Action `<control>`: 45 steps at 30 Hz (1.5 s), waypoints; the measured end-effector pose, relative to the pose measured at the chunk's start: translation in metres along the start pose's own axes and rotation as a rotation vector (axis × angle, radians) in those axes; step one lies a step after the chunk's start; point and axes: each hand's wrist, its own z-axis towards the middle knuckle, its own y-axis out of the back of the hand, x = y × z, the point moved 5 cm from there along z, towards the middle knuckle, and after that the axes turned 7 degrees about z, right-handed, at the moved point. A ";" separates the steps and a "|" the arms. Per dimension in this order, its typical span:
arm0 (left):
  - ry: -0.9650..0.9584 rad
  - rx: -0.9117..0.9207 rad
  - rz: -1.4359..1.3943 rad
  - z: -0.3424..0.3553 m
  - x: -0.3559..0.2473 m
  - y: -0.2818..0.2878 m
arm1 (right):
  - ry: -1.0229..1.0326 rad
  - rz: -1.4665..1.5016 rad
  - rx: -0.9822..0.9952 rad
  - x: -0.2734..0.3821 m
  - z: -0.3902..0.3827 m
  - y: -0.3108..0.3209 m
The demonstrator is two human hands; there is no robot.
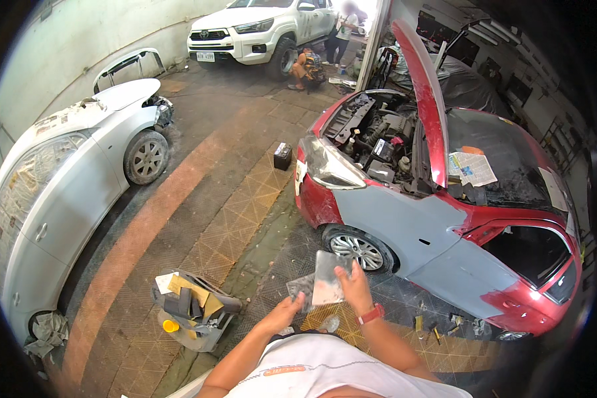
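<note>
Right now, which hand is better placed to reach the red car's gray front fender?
Right, probably: the right hand, holding a flat pale plate, is nearer the gray front fender; the left hand, gripping a gray sheet, is farther off.

Left forearm point(249, 341) and right forearm point(393, 339) are raised from the lower edge, converged near lower centre. Left hand point(289, 312) is held lower, angled up and rightward — grip closed, thumb uppermost. Right hand point(355, 288) is held slightly higher, tilted up-left — grip closed, fingers partly hidden.
</note>
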 end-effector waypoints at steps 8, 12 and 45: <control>-0.282 -0.139 -0.137 -0.003 -0.040 0.015 | 0.013 0.438 0.735 0.037 -0.047 -0.048; -0.357 -0.187 -0.111 -0.012 -0.054 0.025 | -0.530 1.011 0.383 -0.003 -0.030 -0.029; -0.095 -0.152 0.484 -0.011 -0.041 0.001 | 0.187 -0.035 0.318 -0.022 0.008 -0.029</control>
